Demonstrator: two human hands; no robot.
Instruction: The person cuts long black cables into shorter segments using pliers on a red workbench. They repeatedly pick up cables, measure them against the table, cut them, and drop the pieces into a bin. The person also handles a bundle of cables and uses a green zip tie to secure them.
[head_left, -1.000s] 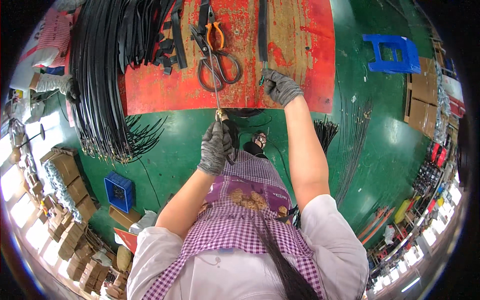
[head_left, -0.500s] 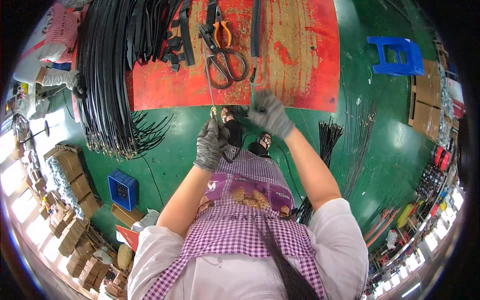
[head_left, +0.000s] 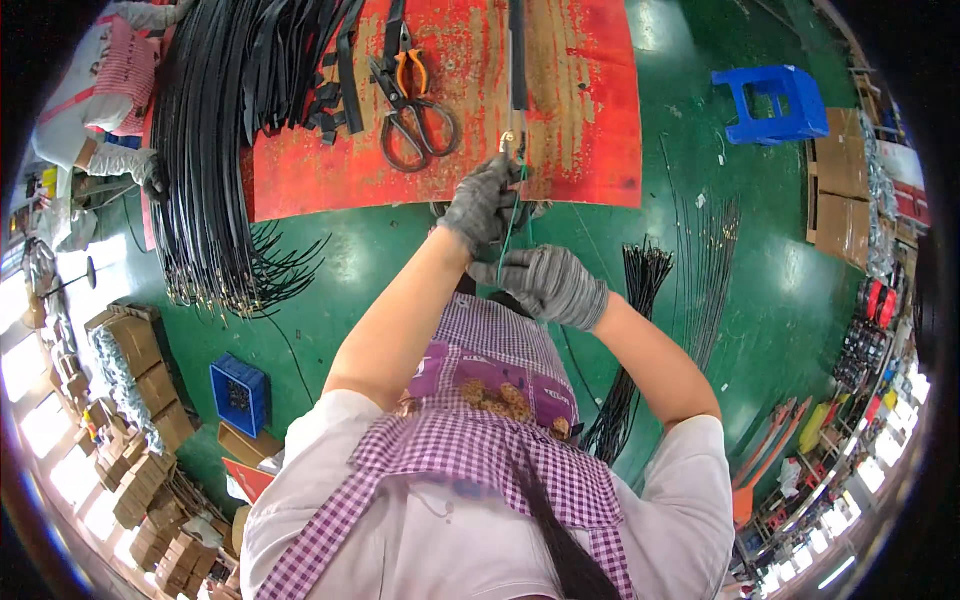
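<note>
My left hand, in a grey glove, is closed on the lower end of a thin rod with a brass-coloured fitting. The rod lies up against a long flat black sleeve on the red table. A thin green cord hangs from the sleeve's dark lower end and passes beside my left fingers. Below and to the right, my gloved right hand pinches the cord's lower part. What the left palm covers is hidden.
Scissors and orange-handled pliers lie on the worn red table. Long black cables drape over its left edge, where another person's gloved hand rests. A blue stool stands right; a blue crate sits lower left.
My left hand has brought the brass-ended rod right, up to the black sleeve. My right hand has moved down, drawing the green cord toward me. The view has shifted slightly.
</note>
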